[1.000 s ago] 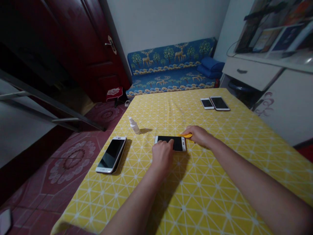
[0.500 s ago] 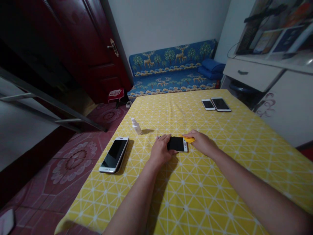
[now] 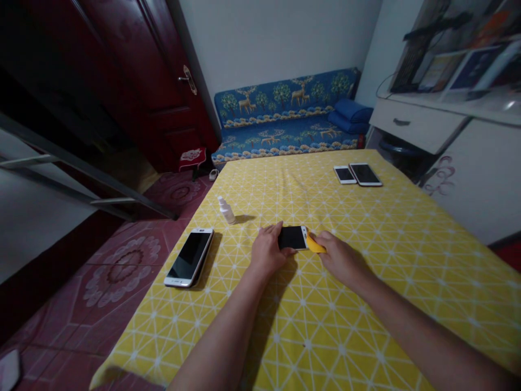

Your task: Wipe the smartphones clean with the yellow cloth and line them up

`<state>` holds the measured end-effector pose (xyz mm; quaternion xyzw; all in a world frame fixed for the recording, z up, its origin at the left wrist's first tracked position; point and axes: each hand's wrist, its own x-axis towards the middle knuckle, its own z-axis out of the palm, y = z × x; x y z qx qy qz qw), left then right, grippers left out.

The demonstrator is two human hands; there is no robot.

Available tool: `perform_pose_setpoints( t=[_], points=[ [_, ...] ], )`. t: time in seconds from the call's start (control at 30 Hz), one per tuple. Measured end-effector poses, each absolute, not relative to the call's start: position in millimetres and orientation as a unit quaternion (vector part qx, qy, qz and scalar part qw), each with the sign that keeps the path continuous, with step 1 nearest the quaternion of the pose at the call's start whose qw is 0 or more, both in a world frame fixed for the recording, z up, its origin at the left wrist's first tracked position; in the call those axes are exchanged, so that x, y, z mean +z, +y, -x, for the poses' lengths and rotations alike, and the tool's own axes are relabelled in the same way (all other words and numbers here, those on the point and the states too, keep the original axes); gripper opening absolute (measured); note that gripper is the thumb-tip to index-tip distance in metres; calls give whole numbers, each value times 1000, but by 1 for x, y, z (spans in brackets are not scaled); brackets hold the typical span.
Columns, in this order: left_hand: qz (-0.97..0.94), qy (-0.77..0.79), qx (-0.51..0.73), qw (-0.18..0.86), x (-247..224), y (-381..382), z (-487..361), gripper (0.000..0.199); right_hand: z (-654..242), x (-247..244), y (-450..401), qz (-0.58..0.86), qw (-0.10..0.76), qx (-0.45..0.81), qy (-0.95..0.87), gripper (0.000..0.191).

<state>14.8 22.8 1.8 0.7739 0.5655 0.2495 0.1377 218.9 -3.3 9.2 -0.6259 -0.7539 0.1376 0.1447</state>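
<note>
A white smartphone [image 3: 292, 238] with a dark screen lies flat on the table, its long side running left to right. My left hand [image 3: 268, 247] grips its left part, fingers along the far edge and thumb at the near edge, covering that end. My right hand [image 3: 336, 252] is closed on an orange-yellow cloth [image 3: 315, 244], which touches the phone's right end. Some of the cloth is hidden inside the fingers.
Left of my hands lies a larger white phone [image 3: 190, 258], apparently on top of another dark item. A small white spray bottle [image 3: 227, 210] stands behind it. Two more devices, a small phone [image 3: 345, 175] and a larger one [image 3: 365, 174], lie at the far right of the yellow tablecloth [image 3: 260, 184].
My right hand has moved toward me with the cloth, from the phone's far right corner down along its right end. My left hand stays on the phone.
</note>
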Motion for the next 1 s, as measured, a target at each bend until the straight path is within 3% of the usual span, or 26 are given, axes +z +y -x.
perform_pose_setpoints(
  t=[0.23,0.43,1.0],
  points=[
    [-762,579,254,141,1,21,-16,82,-213,1,-25,600,110,39,-791,41],
    [-767,562,270,152,-2,23,-14,82,-209,-16,-28,561,83,-85,-819,49],
    [-782,532,282,163,-2,28,-10,84,-204,21,33,550,-3,-101,-829,40]
  ],
)
